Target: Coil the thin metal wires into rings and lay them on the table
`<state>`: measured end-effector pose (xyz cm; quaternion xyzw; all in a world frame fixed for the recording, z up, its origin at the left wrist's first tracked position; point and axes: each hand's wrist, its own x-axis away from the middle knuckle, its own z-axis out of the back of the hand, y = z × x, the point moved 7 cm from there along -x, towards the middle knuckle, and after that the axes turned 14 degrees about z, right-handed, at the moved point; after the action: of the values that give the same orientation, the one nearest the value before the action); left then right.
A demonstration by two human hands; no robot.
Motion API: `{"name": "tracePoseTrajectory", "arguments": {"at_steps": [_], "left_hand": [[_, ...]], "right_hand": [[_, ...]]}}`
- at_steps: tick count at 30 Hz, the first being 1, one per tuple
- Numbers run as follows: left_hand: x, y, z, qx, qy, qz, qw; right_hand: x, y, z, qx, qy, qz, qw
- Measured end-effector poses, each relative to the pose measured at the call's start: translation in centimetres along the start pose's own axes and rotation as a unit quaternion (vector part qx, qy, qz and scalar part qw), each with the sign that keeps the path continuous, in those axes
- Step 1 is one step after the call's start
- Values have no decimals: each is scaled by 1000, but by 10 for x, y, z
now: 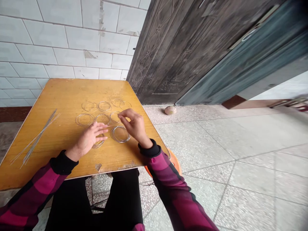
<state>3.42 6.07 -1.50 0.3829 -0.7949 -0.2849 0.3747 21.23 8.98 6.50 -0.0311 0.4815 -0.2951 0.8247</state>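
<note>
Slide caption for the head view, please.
Left hand and right hand over thin silvery wire rings on a yellow wood-grained table, straight silvery wires at left.

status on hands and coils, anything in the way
Left hand open; right hand curled, hold unclear. Coils spread on table. Hands partly hide some coils.

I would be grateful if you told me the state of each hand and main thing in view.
Left hand: open, fingers spread.
Right hand: fingers pinched together; whether they hold wire is unclear.
Wire coils: looped, lying apart in rows.
Straight wires: loose, crossed.
Table: worn, chipped at the near edge.
Carved door: seemingly shut.
</note>
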Motion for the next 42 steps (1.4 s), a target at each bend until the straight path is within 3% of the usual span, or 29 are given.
{"name": "tracePoseTrajectory", "arguments": {"at_steps": [3, 5, 8, 10, 12, 14, 21, 26, 30, 34, 38, 40, 42], "left_hand": [[3, 7, 2, -14, 16, -17, 1000], [5, 9, 1, -18, 11, -19, 1000], [6, 10, -1, -26, 2, -28, 999], [7, 10, -1, -32, 0, -32, 999], [6, 9, -1, -39, -2, -33, 999], [6, 9, 0, -44, -1, -34, 998], [7, 13, -1, -51, -3, -45, 998], [9, 15, -2, -61, -10, -54, 997], [10, 19, -3, -81, 4, -79, 994], [16, 28, -6, -175, 47, -119, 976], [30, 45, 4, -343, 108, -167, 918], [45, 63, 24, -447, 183, -199, 853], [67, 85, 54, -538, 285, -219, 762]], "right_hand": [[6, 37, 31, 2, -11, -97, 995], [16, 58, 47, 3, -80, -148, 986], [36, 75, 59, 35, -260, -161, 951], [48, 83, 64, 92, -347, -161, 919], [56, 90, 65, 149, -393, -161, 893], [58, 94, 60, 174, -402, -162, 884], [53, 99, 47, 217, -374, -168, 886], [56, 93, 67, 237, -310, -163, 906], [71, 55, 81, 199, -192, -111, 955], [108, 3, 68, 149, -80, -88, 982], [142, -36, 38, 87, -23, -65, 994], [151, -46, 29, 90, -4, -58, 994], [156, -46, 27, 95, 13, -78, 992]]}}
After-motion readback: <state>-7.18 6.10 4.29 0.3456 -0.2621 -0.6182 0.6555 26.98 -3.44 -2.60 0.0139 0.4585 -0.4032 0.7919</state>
